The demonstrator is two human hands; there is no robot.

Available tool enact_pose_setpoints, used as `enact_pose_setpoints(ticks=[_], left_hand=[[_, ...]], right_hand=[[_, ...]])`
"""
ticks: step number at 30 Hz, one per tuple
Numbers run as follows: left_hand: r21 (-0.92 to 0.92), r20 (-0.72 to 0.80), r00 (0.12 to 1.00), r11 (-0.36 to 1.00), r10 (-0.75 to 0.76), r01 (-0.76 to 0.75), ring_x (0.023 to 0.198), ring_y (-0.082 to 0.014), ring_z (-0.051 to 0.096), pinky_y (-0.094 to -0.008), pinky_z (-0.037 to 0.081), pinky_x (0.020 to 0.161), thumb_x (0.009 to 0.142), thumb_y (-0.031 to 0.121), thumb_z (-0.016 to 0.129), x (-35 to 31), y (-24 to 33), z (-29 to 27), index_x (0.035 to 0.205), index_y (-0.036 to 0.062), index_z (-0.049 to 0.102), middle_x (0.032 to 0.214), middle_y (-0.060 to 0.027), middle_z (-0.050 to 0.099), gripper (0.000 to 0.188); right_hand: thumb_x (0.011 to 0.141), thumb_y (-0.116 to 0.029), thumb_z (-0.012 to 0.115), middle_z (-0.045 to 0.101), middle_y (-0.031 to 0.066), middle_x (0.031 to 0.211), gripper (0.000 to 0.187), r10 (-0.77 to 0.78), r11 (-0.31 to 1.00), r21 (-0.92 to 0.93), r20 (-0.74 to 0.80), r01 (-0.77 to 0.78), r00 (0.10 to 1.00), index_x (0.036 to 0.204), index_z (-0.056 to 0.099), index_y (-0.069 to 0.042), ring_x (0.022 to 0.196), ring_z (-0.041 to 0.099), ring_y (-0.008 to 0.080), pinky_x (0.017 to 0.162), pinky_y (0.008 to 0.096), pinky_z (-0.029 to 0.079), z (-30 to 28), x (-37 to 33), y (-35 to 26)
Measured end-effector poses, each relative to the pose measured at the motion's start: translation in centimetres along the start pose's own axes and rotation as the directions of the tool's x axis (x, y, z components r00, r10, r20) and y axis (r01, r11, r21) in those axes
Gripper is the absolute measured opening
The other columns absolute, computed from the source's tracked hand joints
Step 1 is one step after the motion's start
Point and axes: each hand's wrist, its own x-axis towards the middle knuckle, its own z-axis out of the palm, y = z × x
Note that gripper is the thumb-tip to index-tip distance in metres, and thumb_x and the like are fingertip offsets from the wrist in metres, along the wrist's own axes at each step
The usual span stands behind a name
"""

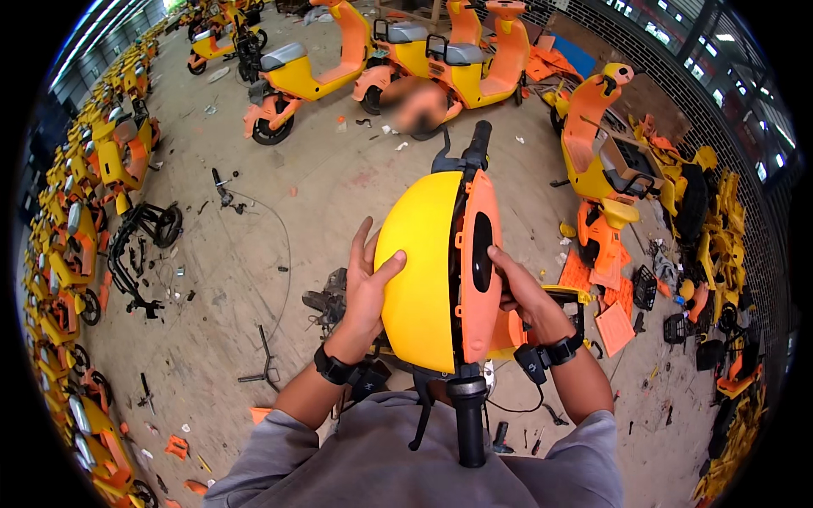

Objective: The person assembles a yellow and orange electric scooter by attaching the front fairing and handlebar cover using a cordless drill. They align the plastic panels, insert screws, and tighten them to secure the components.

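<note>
"What did we touch?"
"One yellow shell [415,279], one orange panel [482,315], mid-dial. Left hand [366,292], nine o'clock: fingers apart. Right hand [523,288], three o'clock: fingers mostly hidden; we couldn't tell their grip."

Yellow cover [417,279]: smooth, domed, located between two black handlebar grips [471,432]. Orange panel [483,317]: narrow, curved, with a black oval inset [482,252]; it stands along the cover's right edge, a dark gap visible between the two.
</note>
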Motion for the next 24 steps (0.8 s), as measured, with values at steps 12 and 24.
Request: enact_pose_setpoints(ticks=[12,24], left_hand=[[-0.026,-0.024,0.994,0.994,0.103,-0.104,0.131,-0.0273,0.043,-0.0353,0.04,0.106,0.09,0.002,0.054,-0.2,-0.9,-0.4,0.144,-0.001,0.029,0.149,-0.0182,0.032,0.06],[0.105,0.231,0.97,0.99,0.072,-0.099,0.129,-0.0257,0.043,-0.0339,0.041,0.102,0.088,0.005,0.061,1.7,-1.5,-1.2,0.145,-0.0002,0.028,0.144,-0.0178,0.037,0.065]], right_hand=[[0.073,-0.074,0.059,0.036,-0.0061,0.061,0.066,0.007,0.916,-0.401,-0.005,-0.008,1.0,0.085,0.06,-0.01,0.054,0.028,0.0079,0.048,0.0253,0.02,-0.1,-0.7,-3.8],[0.067,-0.078,0.063,0.027,-0.0065,0.058,0.069,0.13,0.797,-0.596,0.022,-0.092,0.991,0.069,0.056,-0.01,0.05,0.027,0.0077,0.045,0.0262,0.017,-1.5,0.1,-4.6]])
